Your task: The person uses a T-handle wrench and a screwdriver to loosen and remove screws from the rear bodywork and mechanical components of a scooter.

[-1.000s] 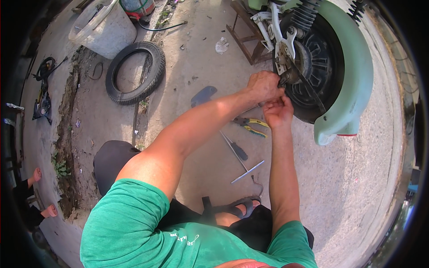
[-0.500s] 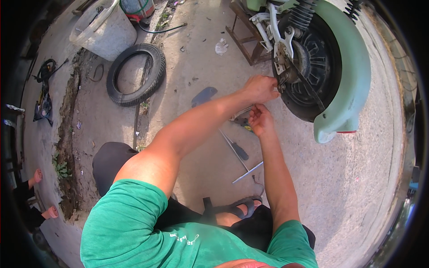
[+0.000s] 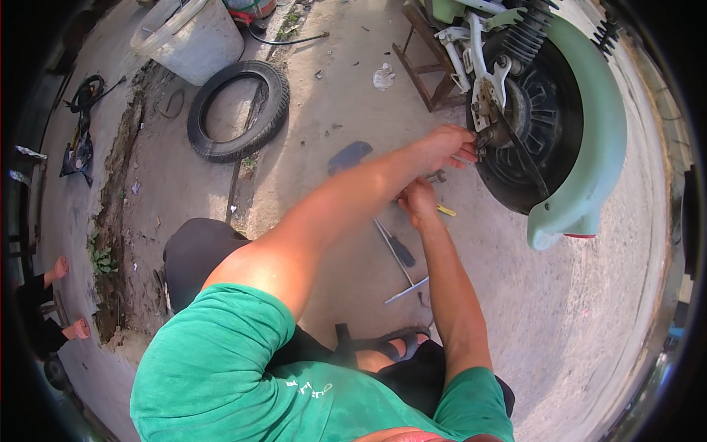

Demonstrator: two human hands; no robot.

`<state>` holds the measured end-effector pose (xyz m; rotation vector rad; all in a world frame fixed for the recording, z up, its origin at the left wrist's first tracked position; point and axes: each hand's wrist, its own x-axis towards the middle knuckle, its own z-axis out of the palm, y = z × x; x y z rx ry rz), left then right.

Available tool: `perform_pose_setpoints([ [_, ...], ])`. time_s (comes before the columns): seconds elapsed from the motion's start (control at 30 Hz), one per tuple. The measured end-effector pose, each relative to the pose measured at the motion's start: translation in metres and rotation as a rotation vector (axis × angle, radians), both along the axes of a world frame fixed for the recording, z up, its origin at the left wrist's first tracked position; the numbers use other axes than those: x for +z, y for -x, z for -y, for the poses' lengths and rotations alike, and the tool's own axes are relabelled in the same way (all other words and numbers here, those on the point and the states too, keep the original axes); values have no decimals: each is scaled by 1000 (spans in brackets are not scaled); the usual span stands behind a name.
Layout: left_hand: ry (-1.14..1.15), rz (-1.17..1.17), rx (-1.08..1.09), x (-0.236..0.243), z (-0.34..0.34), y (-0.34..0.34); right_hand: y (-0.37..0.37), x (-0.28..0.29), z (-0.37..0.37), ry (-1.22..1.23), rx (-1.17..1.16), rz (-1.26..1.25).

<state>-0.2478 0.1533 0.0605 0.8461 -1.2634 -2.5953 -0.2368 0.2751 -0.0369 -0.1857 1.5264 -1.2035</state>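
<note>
My left hand has curled fingers at the axle hardware of a black scooter wheel; what its fingertips grip is too small to make out. Below it, my right hand is closed on a metal wrench, partly hidden by the hand. Yellow-handled pliers lie just beyond that hand, mostly covered. On the concrete under my arms are a T-handled tool and a dark-handled tool.
A loose tyre, white bucket and cable bundle occupy the left side. A rusty stand is beside the pale green fender. Another person's feet show at far left, beside a cracked groove.
My right hand has moved down and left, away from the axle, and now holds a wrench. My left hand stays near the hub with looser fingers. The view has shifted slightly.
</note>
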Motion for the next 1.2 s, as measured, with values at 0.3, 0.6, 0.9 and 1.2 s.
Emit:
perform_pose_setpoints([
  [0.3,96,-82,3,-25,9,18,83,13,-11,294,-480,181],
  [0.6,229,-12,227,-28,4,29,82,55,-3,520,-620,516],
  [0.9,195,78,356,-31,-2,43,84,75,1,592,-493,712],
  [1.2,144,58,406,-45,7,55,86,83,12,585,-532,753],
])
